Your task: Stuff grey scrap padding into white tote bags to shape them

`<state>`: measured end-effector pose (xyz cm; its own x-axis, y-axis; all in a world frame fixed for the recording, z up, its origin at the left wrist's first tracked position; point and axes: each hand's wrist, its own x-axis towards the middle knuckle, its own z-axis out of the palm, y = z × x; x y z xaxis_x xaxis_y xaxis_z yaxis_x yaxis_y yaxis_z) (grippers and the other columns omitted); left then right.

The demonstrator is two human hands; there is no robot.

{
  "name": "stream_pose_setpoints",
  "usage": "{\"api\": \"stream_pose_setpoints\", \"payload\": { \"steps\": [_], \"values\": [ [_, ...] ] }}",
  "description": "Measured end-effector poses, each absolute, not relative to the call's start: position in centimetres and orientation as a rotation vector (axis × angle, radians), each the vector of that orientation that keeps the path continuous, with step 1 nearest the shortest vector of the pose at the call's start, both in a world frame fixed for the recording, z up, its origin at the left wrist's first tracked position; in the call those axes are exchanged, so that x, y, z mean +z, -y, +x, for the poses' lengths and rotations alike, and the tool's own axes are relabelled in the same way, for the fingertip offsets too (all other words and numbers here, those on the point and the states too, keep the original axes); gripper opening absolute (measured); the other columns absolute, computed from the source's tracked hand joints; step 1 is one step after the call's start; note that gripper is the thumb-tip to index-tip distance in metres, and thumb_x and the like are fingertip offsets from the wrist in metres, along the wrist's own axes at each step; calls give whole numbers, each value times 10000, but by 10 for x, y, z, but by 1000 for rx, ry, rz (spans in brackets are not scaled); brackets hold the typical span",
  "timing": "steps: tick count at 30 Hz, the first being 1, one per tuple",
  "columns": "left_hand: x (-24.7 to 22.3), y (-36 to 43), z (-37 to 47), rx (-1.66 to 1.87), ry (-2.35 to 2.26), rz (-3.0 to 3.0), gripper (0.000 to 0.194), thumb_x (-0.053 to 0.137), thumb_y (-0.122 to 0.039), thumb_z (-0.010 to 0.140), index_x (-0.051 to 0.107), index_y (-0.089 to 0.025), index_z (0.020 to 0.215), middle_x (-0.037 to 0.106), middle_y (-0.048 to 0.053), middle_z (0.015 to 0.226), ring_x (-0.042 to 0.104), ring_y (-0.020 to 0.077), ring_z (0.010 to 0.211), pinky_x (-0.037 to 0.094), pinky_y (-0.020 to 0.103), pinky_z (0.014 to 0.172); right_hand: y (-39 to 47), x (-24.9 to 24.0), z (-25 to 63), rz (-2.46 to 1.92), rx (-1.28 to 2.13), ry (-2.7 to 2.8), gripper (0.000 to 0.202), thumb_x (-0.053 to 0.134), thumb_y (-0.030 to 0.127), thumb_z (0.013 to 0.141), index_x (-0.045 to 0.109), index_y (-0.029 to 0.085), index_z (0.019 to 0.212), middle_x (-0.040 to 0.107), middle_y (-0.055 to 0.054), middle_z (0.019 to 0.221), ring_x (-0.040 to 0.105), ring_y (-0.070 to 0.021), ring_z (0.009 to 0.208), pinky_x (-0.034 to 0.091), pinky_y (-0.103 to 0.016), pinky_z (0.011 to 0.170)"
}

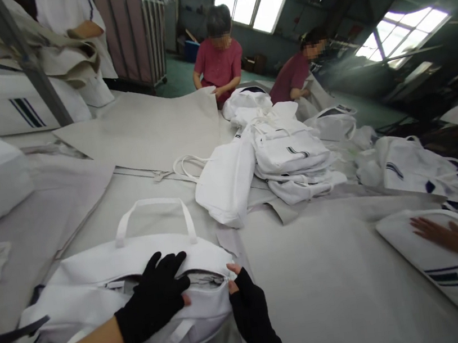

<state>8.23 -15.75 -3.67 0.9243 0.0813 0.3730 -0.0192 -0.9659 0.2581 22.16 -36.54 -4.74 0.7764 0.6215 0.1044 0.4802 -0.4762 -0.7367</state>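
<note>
A white bag (89,299) with a raised white handle lies on the table in front of me, its long top opening parted. My left hand (155,295), in a black glove with bare fingertips, lies across the opening with its fingers spread on the white fabric. At the right end of the opening, my right hand (250,307), gloved the same way, pinches the bag's edge between thumb and forefinger. Whatever small part sits between those fingertips is hard to make out. Something grey and crumpled shows inside the opening.
Several white bags (230,177) are piled on the table (310,262) beyond my hands. At the right, another person's hand (446,234) rests on a striped white bag (413,242). People in red work across the table. A metal post (25,58) stands at the left.
</note>
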Motion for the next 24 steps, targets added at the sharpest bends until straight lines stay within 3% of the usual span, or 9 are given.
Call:
{"api": "stream_pose_setpoints", "payload": {
  "steps": [4,8,11,13,17,21,24],
  "values": [
    [-39,159,93,527,-175,2880,170,735,-195,725,720,-217,892,629,168,1180,598,366,996,496,556,827,363,-43,227,-2294,-23,1059,337,408,270,950,594,160,1208,696,-49,800,625,-170,636,480,-284,581],
    [-35,157,98,563,-196,2875,167,733,-166,719,727,-189,885,654,179,1121,627,351,923,539,504,739,342,-23,242,-2382,-299,1315,235,505,283,909,680,194,1037,658,-118,1032,604,-271,959,504,-423,796],
    [-35,156,98,589,-169,2886,160,725,-165,735,719,-187,894,633,198,1168,611,375,1006,509,576,805,317,-17,251,-2301,-297,1399,464,641,388,821,586,199,1241,504,-152,1344,441,-351,1246,439,-527,958],
    [-36,155,98,621,-111,2872,99,691,-206,789,708,-194,885,582,193,1266,538,386,1158,430,637,922,305,-19,249,-2190,-204,1403,492,663,377,800,570,190,1245,549,-140,1304,462,-323,1242,453,-497,956],
    [-42,153,94,560,151,2824,159,586,-247,883,661,-236,1023,449,81,1444,337,317,1368,245,627,1101,308,-22,219,-1985,22,1413,184,529,220,874,627,246,1028,694,-10,1021,618,-173,1003,401,-416,1018],
    [-52,155,84,385,422,2830,358,561,-183,879,569,-275,1225,479,9,1426,315,247,1388,216,513,1157,327,-22,182,-1969,7,1453,258,506,164,862,606,289,1065,689,50,1066,606,-128,1048,178,-394,1163],
    [-57,160,76,384,475,2837,332,580,-221,879,585,-281,1206,496,6,1410,311,242,1392,139,499,1179,335,-28,171,-1942,-85,1452,245,510,179,847,610,290,1041,689,57,1077,594,-124,1077,155,-365,1174]
  ]
}}
